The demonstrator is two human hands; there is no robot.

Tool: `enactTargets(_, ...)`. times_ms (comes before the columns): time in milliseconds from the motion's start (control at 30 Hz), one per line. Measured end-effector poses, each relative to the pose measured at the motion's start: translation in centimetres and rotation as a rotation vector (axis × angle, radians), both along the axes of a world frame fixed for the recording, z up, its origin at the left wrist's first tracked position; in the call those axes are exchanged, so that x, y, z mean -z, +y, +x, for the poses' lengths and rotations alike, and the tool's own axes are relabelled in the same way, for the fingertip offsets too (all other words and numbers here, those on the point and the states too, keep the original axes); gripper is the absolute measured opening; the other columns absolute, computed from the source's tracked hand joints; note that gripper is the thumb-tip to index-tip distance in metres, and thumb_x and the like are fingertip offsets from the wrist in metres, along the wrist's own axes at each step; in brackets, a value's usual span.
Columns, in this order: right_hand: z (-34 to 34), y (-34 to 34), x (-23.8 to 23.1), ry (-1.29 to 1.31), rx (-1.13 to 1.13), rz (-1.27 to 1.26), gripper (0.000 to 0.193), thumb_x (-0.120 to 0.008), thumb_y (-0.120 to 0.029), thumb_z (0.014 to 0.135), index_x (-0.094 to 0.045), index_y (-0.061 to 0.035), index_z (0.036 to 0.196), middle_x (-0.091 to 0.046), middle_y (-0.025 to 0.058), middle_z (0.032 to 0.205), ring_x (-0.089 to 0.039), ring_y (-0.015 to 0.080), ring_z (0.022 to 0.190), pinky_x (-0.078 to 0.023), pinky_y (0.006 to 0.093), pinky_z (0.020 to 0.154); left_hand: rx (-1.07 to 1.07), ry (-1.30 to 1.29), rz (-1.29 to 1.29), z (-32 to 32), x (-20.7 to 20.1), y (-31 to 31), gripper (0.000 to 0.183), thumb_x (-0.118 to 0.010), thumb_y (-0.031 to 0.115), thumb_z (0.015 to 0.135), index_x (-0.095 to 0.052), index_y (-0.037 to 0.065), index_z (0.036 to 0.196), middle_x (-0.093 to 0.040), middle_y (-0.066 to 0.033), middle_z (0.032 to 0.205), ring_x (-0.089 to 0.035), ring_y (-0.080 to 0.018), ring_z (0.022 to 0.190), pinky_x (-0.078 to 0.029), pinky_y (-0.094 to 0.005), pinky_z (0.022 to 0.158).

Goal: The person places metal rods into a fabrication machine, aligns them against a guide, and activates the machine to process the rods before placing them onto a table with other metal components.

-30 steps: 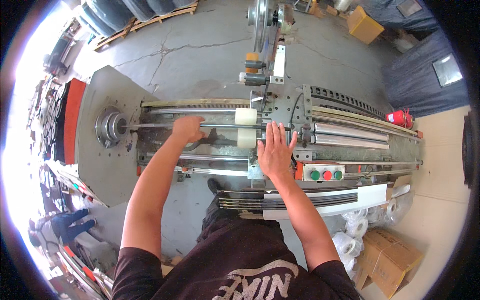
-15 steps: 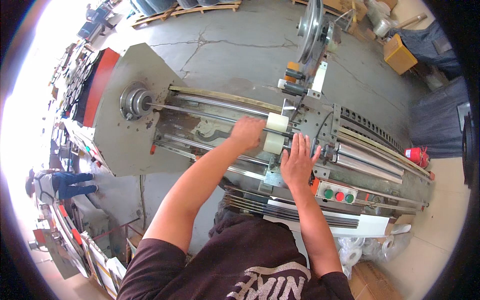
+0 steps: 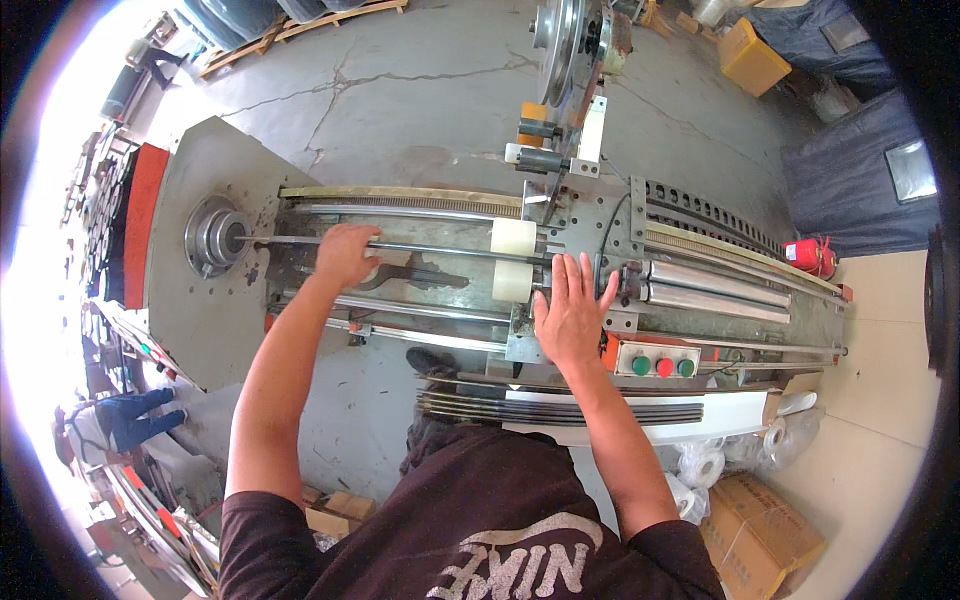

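A long thin metal rod [image 3: 430,248] runs from the round chuck [image 3: 217,237] on the grey headstock, between two cream-white rollers [image 3: 513,237], to the carriage plate [image 3: 597,228]. My left hand [image 3: 347,255] is closed round the rod, nearer the chuck than the rollers. Spread and fairly flat, my right hand [image 3: 572,315] rests at the carriage just right of the rollers, with fingertips by the rod's line; what lies under the palm is hidden. A dark curved hook-shaped tool [image 3: 400,275] lies on the machine bed below the rod.
Close to my right wrist is a control box [image 3: 655,361] with green and red buttons. A large pulley wheel [image 3: 562,50] stands behind the carriage. Several dark rods [image 3: 560,409] lie in front of me. A red extinguisher [image 3: 810,257] and a cardboard box [image 3: 765,535] are at the right.
My left hand has moved left along the rod, away from the white rollers toward the chuck. My right hand stays by the carriage. The whole view has shifted a little.
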State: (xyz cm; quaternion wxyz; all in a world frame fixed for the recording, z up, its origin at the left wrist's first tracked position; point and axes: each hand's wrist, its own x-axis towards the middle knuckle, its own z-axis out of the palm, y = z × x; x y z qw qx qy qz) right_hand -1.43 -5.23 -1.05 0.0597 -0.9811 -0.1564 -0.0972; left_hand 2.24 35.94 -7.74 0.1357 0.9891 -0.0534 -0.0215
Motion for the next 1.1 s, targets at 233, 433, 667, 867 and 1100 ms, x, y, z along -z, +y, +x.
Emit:
enactTargets(233, 9.6, -0.3, 1.2, 0.257, 0.173, 0.506, 0.046, -0.064, -0.037, 0.102, -0.068, -0.0034, 0.134, -0.072, 0.0139, 0.129, -0.062, 0.0340, 0.130, -0.040, 0.0535, 0.114, -0.061, 0.177, 0.075, 0.5, 1.3, 4.9, 0.060, -0.084, 0.036, 0.080, -0.068, 0.018, 0.135, -0.071, -0.0109, 0.134, -0.066, -0.0313, 0.124, -0.047, -0.0463, 0.112)
enactTargets(433, 16.8, 2.5, 3.2, 0.767, 0.340, 0.895, 0.048, -0.070, -0.039, 0.098, -0.074, 0.0008, 0.123, -0.078, 0.0166, 0.114, -0.074, 0.0282, 0.105, -0.055, 0.0388, 0.090, 0.004, 0.251, 0.115, 1.3, 1.2, 2.0, 0.066, -0.082, 0.040, 0.082, -0.064, 0.020, 0.142, -0.060, -0.0068, 0.152, -0.067, -0.0312, 0.124, -0.055, -0.0469, 0.103)
enactTargets(667, 19.1, 1.0, 10.1, 0.768, 0.310, 0.838, 0.050, -0.074, -0.039, 0.094, -0.074, 0.0007, 0.124, -0.077, 0.0209, 0.118, -0.073, 0.0319, 0.108, -0.055, 0.0408, 0.093, 0.158, 0.207, 0.060, 2.9, -0.3, -5.5, 0.071, -0.081, 0.042, 0.085, -0.059, 0.019, 0.147, -0.056, -0.0085, 0.156, -0.057, -0.0301, 0.139, -0.046, -0.0463, 0.115)
enactTargets(867, 18.4, 2.4, 8.3, 0.678, 0.323, 0.661, 0.058, -0.075, -0.045, 0.091, -0.073, 0.0025, 0.125, -0.072, 0.0241, 0.129, -0.070, 0.0385, 0.117, -0.053, 0.0430, 0.101, 0.233, 0.260, -0.006, 3.9, -1.7, -11.6, 0.067, -0.081, 0.040, 0.085, -0.061, 0.017, 0.145, -0.061, -0.0112, 0.151, -0.054, -0.0287, 0.142, -0.041, -0.0436, 0.121)
enactTargets(1100, 19.1, 1.6, 8.4, 0.741, 0.265, 0.740, 0.045, -0.073, -0.041, 0.094, -0.078, 0.0004, 0.109, -0.080, 0.0151, 0.097, -0.076, 0.0253, 0.085, -0.059, 0.0384, 0.083, 0.291, 0.110, -0.113, 3.7, -1.5, -17.1, 0.055, -0.083, 0.027, 0.081, -0.064, 0.010, 0.130, -0.071, -0.0151, 0.130, -0.067, -0.0327, 0.122, -0.048, -0.0444, 0.112)
